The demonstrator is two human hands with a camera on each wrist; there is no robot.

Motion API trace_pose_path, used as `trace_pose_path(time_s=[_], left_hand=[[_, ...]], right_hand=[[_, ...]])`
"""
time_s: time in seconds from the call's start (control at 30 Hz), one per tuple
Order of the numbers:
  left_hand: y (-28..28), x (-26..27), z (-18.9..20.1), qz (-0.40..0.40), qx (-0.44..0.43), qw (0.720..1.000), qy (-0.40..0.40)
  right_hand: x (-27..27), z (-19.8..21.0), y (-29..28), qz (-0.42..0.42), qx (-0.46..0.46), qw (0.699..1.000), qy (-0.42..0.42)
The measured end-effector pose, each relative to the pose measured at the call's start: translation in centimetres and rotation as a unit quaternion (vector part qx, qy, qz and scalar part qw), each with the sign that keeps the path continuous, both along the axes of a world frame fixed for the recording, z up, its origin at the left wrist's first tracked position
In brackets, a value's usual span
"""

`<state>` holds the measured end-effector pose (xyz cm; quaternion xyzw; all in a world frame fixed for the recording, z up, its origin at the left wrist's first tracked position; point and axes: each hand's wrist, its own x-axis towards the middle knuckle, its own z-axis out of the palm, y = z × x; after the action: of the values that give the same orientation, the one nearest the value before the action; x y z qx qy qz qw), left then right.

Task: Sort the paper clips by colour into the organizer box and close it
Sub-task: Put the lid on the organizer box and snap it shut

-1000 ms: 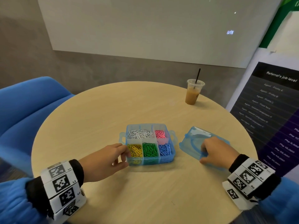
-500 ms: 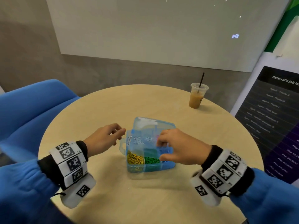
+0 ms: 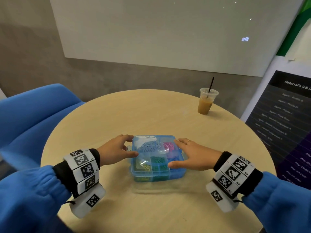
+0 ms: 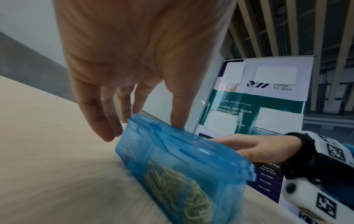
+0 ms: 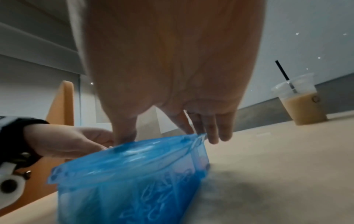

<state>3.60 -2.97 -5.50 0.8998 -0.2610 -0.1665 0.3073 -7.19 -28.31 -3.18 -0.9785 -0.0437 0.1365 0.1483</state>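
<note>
I have the translucent blue plastic organizer box [image 3: 158,163] near the front middle of the round pale wooden worktop [image 3: 151,115], its flat blue lid [image 3: 151,145] already laid over the sorted coloured paper clips [image 3: 158,163]. My left hand [image 3: 116,151] rests at its left edge and my right hand [image 3: 193,154] at its right, fingers [image 4: 178,112] fairly straight, thumbs pressing the lid, nothing gripped. I judge the lid not yet snapped: press evenly at both sides, then fold up the side latches. Farther off stands a clear plastic iced-coffee cup [image 3: 207,103].
</note>
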Motion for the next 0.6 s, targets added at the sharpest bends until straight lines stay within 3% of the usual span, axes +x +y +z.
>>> trace_pose_path(time_s=[0.23, 0.4, 0.6], left_hand=[[-1.1, 1.4, 0.1, -0.003, -0.028, 0.998, 0.053], [-2.3, 2.3, 0.2, -0.024, 0.027, 0.999, 0.022], [-2.8, 3.3, 0.8, -0.088, 0.097, 0.991, -0.020]], right_hand=[[1.3, -1.2, -1.3, -0.033, 0.106, 0.993, -0.034], [3.1, -1.9, -2.0, -0.072, 0.140, 0.988, 0.006], [5.0, -1.7, -2.5, -0.113, 0.119, 0.985, -0.045]])
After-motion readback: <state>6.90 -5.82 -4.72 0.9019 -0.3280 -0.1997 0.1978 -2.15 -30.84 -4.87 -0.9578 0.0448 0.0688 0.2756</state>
